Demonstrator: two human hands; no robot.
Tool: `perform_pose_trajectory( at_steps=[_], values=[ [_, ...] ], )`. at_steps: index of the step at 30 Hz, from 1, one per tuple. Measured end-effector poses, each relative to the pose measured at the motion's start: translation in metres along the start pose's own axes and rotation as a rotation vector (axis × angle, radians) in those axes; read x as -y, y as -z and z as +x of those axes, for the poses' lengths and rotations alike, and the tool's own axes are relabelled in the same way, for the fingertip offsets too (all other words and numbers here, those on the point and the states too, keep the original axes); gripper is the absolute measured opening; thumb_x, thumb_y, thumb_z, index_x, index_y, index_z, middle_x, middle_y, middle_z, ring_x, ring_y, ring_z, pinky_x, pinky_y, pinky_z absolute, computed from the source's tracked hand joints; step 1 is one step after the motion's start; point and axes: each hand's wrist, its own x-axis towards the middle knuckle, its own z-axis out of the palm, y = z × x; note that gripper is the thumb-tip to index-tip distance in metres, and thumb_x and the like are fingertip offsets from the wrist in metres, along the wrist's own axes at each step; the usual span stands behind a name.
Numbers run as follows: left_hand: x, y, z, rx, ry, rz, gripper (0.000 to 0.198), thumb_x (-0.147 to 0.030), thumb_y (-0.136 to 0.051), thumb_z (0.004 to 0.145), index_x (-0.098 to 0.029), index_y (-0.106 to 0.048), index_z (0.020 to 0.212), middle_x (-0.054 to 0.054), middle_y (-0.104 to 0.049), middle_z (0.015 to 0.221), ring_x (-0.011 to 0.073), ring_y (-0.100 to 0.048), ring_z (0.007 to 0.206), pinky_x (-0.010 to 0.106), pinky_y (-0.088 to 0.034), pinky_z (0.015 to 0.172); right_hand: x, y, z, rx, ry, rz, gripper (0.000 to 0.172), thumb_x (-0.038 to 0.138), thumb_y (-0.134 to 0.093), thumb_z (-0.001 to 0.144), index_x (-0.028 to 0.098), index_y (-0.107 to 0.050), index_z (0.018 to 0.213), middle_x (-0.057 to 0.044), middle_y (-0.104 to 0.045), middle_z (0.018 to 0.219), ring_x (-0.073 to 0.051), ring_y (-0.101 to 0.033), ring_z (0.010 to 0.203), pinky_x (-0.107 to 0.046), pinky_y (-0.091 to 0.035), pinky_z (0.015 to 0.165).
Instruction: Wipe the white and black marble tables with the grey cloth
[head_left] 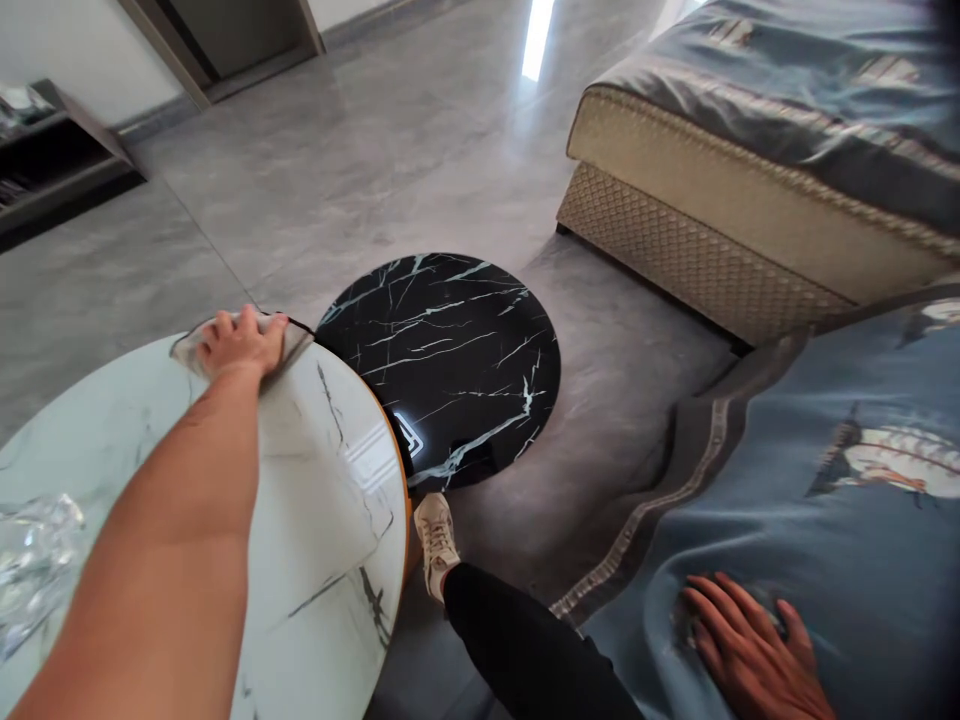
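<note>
My left hand (244, 345) presses a greyish cloth (298, 345) with a dark edge onto the far rim of a round white marble-look table (315, 560). Its fingers are bent over the cloth, and my forearm crosses the tabletop. On the sofa-like seat at the lower right, my right hand (750, 640) rests on a blue-grey cover (780, 520) with printed sailing ships, fingers spread and nothing held. Part of this hand is cut off by the bottom edge.
A lower round black marble-look table (450, 350) adjoins the white one. Clear glassware (34, 560) stands at the left. My shoe (436, 535) is beside both tables. Another covered seat (720, 180) is at the upper right, a dark low cabinet (64, 160) at the upper left.
</note>
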Motion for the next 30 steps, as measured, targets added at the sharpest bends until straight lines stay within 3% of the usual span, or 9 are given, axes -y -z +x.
perform_pose_trajectory(
  at_steps=[5,7,10,16,21,25,30],
  values=[
    [0.029,-0.010,0.035,0.004,0.131,0.092,0.094,-0.084,-0.009,0.106,-0.020,-0.039,0.167,0.014,-0.030,0.180,0.0353,-0.027,0.161,0.069,-0.025,0.129,0.004,0.003,-0.001,0.035,-0.013,-0.025,0.051,0.046,-0.044,0.092,0.039,-0.082,0.126,-0.002,-0.071,0.146,-0.035,-0.053,0.147,-0.066,-0.013,0.133],
    [0.023,-0.009,0.029,0.005,0.184,0.062,0.093,-0.084,-0.011,0.106,-0.021,-0.033,0.171,0.014,-0.024,0.183,0.0373,-0.023,0.163,0.071,-0.020,0.131,0.006,0.004,-0.001,0.026,-0.014,-0.026,0.052,0.045,-0.042,0.094,0.037,-0.083,0.126,-0.002,-0.071,0.147,-0.034,-0.052,0.148,-0.066,-0.011,0.135],
    [-0.003,-0.002,-0.003,0.023,0.232,-0.046,0.093,-0.084,-0.018,0.106,-0.025,-0.026,0.177,0.016,-0.015,0.187,0.0451,-0.015,0.167,0.073,-0.010,0.133,0.007,0.003,-0.001,-0.003,0.011,-0.027,0.052,0.045,-0.041,0.096,0.035,-0.083,0.126,-0.003,-0.070,0.147,-0.034,-0.051,0.149,-0.067,-0.009,0.135],
    [-0.068,0.015,-0.111,0.039,-0.037,-0.075,0.091,-0.080,-0.029,0.105,-0.024,-0.034,0.176,0.018,-0.020,0.186,0.0496,-0.017,0.167,0.076,-0.014,0.132,0.007,-0.003,0.003,-0.085,0.062,-0.003,0.051,0.041,-0.039,0.099,0.032,-0.082,0.125,-0.004,-0.071,0.146,-0.033,-0.051,0.149,-0.067,-0.008,0.135],
    [-0.089,0.013,-0.214,0.069,-0.218,-0.117,0.088,-0.076,-0.041,0.104,-0.027,-0.035,0.177,0.017,-0.019,0.188,0.0482,-0.013,0.170,0.073,-0.011,0.135,0.014,-0.001,0.008,-0.115,0.055,-0.009,0.049,0.039,-0.040,0.102,0.029,-0.082,0.127,-0.005,-0.070,0.148,-0.031,-0.049,0.151,-0.065,-0.005,0.137],
    [-0.072,0.005,-0.303,0.056,-0.328,-0.132,0.088,-0.072,-0.048,0.104,-0.025,-0.034,0.178,0.015,-0.021,0.187,0.0463,-0.014,0.171,0.069,-0.009,0.137,0.023,0.011,0.010,-0.107,0.061,-0.040,0.049,0.036,-0.038,0.106,0.028,-0.080,0.130,-0.004,-0.069,0.149,-0.029,-0.048,0.152,-0.064,-0.001,0.137],
    [-0.010,0.001,-0.406,0.093,-0.397,-0.119,0.087,-0.070,-0.052,0.103,-0.028,-0.034,0.178,0.011,-0.021,0.188,0.0432,-0.014,0.173,0.067,-0.009,0.138,0.026,0.021,0.011,-0.117,0.093,-0.056,0.047,0.037,-0.040,0.106,0.027,-0.081,0.128,-0.006,-0.070,0.147,-0.030,-0.050,0.149,-0.064,-0.002,0.136]
  ],
)
